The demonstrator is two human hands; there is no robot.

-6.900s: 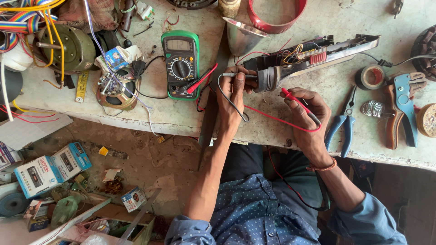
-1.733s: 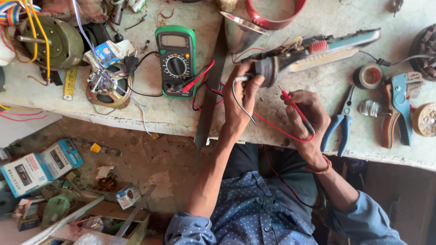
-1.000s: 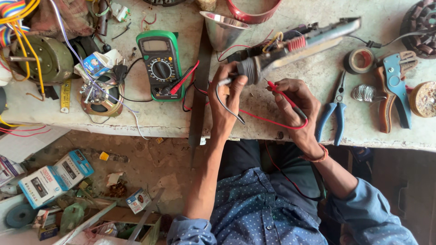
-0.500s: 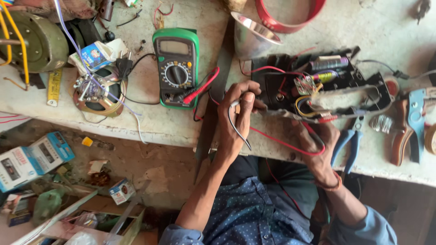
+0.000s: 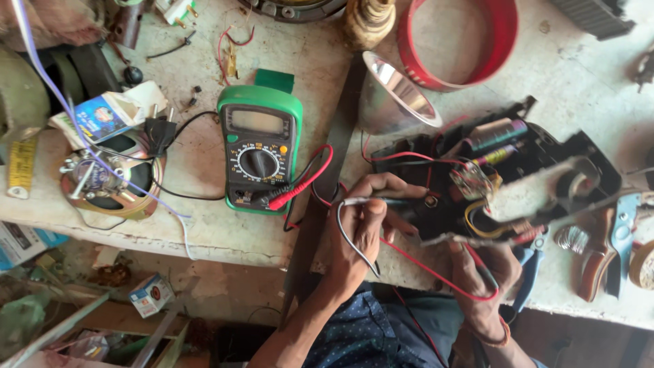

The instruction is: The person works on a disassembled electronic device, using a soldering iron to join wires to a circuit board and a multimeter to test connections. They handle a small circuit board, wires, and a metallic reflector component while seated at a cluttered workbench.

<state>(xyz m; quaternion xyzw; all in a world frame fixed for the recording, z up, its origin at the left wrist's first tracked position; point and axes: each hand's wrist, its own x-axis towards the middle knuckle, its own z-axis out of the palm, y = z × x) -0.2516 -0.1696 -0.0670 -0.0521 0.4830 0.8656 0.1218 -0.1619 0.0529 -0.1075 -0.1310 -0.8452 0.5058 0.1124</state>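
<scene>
The left hand (image 5: 364, 228) is closed around a thin black probe (image 5: 381, 202), its tip touching the open black device (image 5: 497, 180) on the table (image 5: 204, 232). The right hand (image 5: 484, 272) sits under the device, fingers curled around what looks like the red probe (image 5: 524, 236), though it is blurry. Farther away sits a green meter (image 5: 259, 157), then a shiny metal cone (image 5: 395, 95) and a red ring (image 5: 456, 41).
</scene>
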